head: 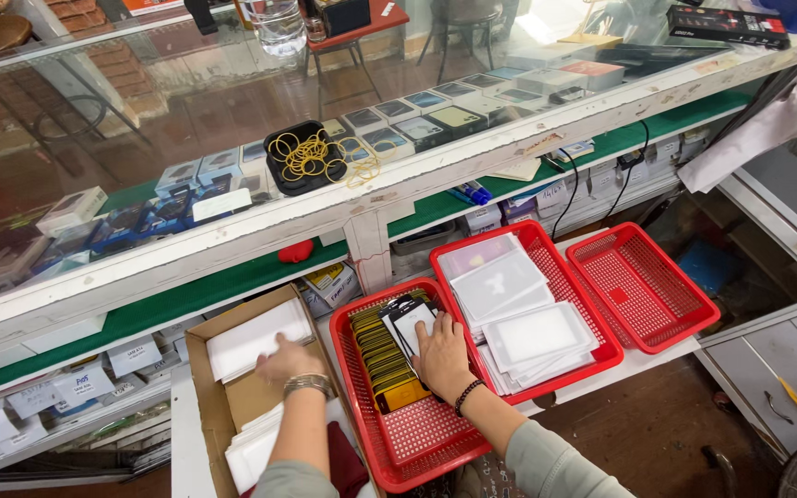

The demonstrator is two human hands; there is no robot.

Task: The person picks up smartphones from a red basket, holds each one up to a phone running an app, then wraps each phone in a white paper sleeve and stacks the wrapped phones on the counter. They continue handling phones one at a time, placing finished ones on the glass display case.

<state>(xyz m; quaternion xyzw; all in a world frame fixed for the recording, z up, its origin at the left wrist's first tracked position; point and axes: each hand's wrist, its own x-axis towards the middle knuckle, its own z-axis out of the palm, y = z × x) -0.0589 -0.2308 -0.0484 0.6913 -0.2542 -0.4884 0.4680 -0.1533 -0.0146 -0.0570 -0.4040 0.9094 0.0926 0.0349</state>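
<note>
My left hand [285,360], with a metal bracelet on the wrist, reaches into an open cardboard box [203,355] and rests its fingers on flat white packets [255,337] stacked inside. My right hand [442,355], wearing a dark bead bracelet, lies palm down in a red plastic basket [417,447], touching a row of dark and gold flat packets [382,355] and a black-and-white packet [410,323] on top. Neither hand visibly lifts anything.
A second red basket [560,267] holds several clear sleeves with white cards. A third red basket [643,286] stands to its right. Behind is a glass display counter [371,198] with small boxes and a black tray of yellow rubber bands [311,157]. Drawers stand at the right.
</note>
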